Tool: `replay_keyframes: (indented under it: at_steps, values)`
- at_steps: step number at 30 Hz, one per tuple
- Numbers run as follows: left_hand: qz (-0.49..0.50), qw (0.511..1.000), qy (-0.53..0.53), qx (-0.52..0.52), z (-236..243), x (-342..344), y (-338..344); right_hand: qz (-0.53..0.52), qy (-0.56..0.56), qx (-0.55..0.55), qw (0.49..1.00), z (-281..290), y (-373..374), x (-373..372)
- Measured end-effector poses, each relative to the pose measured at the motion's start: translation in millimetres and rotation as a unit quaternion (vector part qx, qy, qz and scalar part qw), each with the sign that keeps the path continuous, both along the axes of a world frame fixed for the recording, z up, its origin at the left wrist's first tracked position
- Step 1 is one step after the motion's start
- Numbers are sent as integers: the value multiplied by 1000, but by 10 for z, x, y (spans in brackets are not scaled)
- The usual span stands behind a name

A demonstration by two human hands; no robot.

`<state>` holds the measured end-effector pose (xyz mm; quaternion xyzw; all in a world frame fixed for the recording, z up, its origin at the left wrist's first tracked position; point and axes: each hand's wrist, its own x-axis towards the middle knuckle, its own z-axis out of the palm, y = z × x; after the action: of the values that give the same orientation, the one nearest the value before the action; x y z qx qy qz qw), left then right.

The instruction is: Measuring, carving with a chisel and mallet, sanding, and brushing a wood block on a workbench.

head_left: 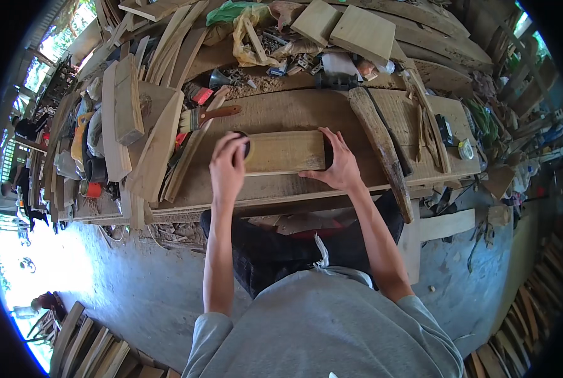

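Note:
A pale rectangular wooden block lies lengthwise on the workbench in front of me. My left hand is closed on a dark, round-edged pad at the block's left end; the fingers cover most of it, so its exact kind is unclear. At the opposite end my right hand grips the block, thumb along the near edge and fingers at the far corner. Beyond my left hand rests a wide paintbrush with a brown wooden handle.
To the right, a long rough stick crosses the bench's front edge. Boards are piled on the left. Two square wood pieces, plastic bags and small hardware crowd the back. A white tape roll sits far right.

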<state>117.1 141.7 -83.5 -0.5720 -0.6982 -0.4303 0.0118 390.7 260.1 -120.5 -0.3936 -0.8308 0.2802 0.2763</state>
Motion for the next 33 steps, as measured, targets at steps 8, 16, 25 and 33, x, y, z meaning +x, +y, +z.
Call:
replay_keyframes:
  at_steps: [8,16,25,33]
  values:
    - [-157,987,-30,12,-78,1135,442,15,22,28,999,-232,127,41]
    - [-3,1000,-23,16,-94,266,529,-3,-32,-24,999,44,-3,-54]
    - [-108,992,-59,-34,-21,438,78,6,-19,-4,1000,17,-6,10]
    - [-80,995,-51,3,-99,902,26,-9,-44,-22,999,-32,32,2]
